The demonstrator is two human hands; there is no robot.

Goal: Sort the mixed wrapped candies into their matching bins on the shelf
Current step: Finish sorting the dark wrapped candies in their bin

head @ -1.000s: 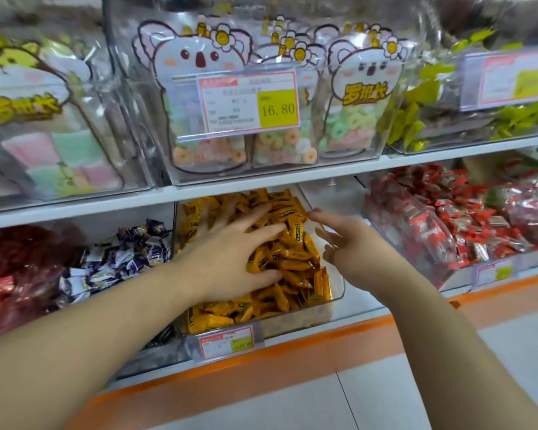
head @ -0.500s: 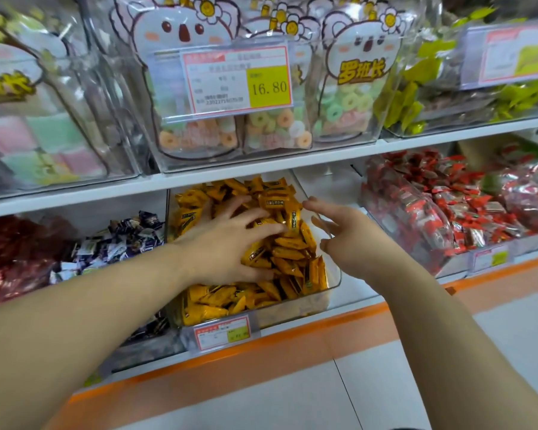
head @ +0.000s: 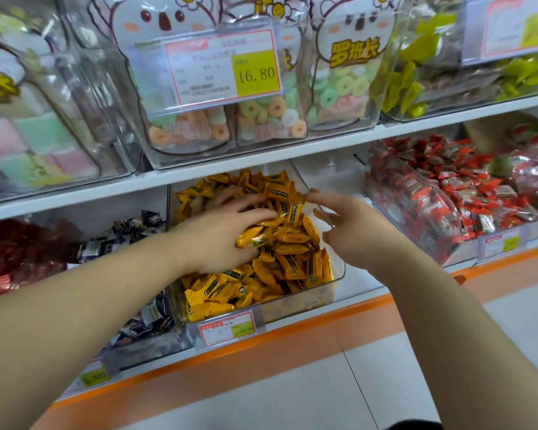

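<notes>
the left hand (head: pixel 221 234) covers part of the heap of yellow wrapped candies (head: pixel 286 262), its fingers (head: pixel 230 193) sunk among them. small print on the red-and-yellow price label (head: pixel 227 328) blurs. the bin of pastel marshmallow blocks (head: pixel 38 141) runs off the left edge.
</notes>
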